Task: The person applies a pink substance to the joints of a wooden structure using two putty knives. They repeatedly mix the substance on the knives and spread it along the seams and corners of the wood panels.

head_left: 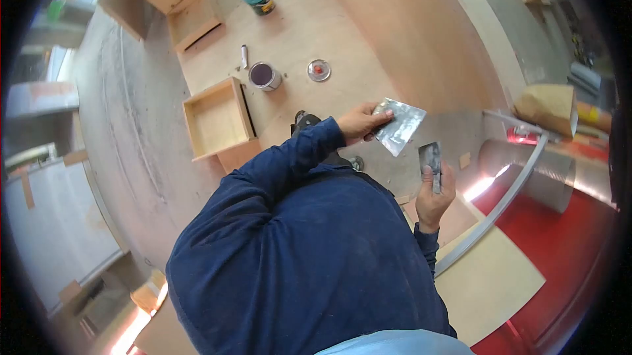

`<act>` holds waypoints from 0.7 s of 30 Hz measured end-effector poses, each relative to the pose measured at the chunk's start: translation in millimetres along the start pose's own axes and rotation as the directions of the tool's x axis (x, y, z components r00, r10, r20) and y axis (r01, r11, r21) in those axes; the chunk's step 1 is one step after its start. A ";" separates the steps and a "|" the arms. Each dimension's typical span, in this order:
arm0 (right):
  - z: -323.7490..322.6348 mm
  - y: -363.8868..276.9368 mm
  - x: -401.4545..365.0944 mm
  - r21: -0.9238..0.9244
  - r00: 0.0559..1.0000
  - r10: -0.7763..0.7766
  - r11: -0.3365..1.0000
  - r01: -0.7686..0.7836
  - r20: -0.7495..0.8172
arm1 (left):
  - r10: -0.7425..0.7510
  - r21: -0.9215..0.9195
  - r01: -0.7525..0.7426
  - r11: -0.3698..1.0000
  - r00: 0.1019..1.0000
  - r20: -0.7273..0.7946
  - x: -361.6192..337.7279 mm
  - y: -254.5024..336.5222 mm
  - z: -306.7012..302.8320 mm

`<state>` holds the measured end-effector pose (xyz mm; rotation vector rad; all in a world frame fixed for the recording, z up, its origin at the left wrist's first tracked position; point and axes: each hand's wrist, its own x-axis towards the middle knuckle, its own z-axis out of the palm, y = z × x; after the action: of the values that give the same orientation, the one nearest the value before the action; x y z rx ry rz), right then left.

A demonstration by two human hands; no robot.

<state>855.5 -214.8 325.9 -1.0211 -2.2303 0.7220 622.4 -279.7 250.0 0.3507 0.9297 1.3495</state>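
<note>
While in grip (435,197), scraper (431,157); can (264,76) beyond.

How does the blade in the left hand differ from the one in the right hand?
The wide blade in the left hand is broad, pale and shiny; the narrow blade in the right hand is slimmer and darker, with smears. The wide blade is gripped at one edge and lies tilted; the narrow blade stands upright above the fingers. Both look like flat metal tools, and they are held apart.

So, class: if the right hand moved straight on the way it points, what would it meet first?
Past its scraper, probably the metal sheet in the left hand; depth is unclear.
</note>
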 end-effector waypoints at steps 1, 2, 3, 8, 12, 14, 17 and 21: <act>11.4 0.3 9.1 -0.003 0.997 -0.031 1.000 0.031 0.070 | 0.014 -0.025 -0.015 1.000 1.000 -0.023 -0.1 2.3 -6.7; 25.6 -1.2 19.8 -0.004 0.988 -0.065 0.998 0.066 0.138 | 0.004 0.000 -0.004 1.000 1.000 -0.005 -1.3 7.8 -15.1; 39.7 -4.8 31.2 0.001 0.982 -0.087 0.996 0.088 0.165 | -0.006 0.028 0.006 1.000 1.000 0.014 -3.4 14.1 -24.9; 87.1 -19.4 73.6 0.013 0.942 -0.067 0.998 0.066 0.330 | -0.056 0.123 0.076 0.990 0.986 -0.158 -18.8 19.5 -83.9; 110.4 -16.6 97.3 -0.029 0.901 -0.047 0.997 0.066 0.432 | -0.132 -0.059 0.124 0.991 0.974 -0.182 -49.0 27.8 -132.6; 121.0 -17.4 107.3 -0.017 0.902 -0.073 0.996 0.088 0.426 | -0.119 -0.127 0.093 0.988 0.968 -0.219 -59.2 26.0 -151.7; 135.0 -26.9 122.9 -0.017 0.883 -0.048 0.998 0.063 0.466 | -0.087 -0.253 0.011 0.967 0.953 -0.291 -72.6 37.1 -162.3; 149.8 -29.8 136.6 -0.043 0.865 -0.033 0.997 0.063 0.501 | 0.041 0.223 0.079 0.972 0.872 -0.488 -99.9 95.4 -151.5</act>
<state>664.1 -157.7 280.4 -0.8687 -2.7221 0.9962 452.1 -393.3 260.8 0.1756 1.5254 1.3355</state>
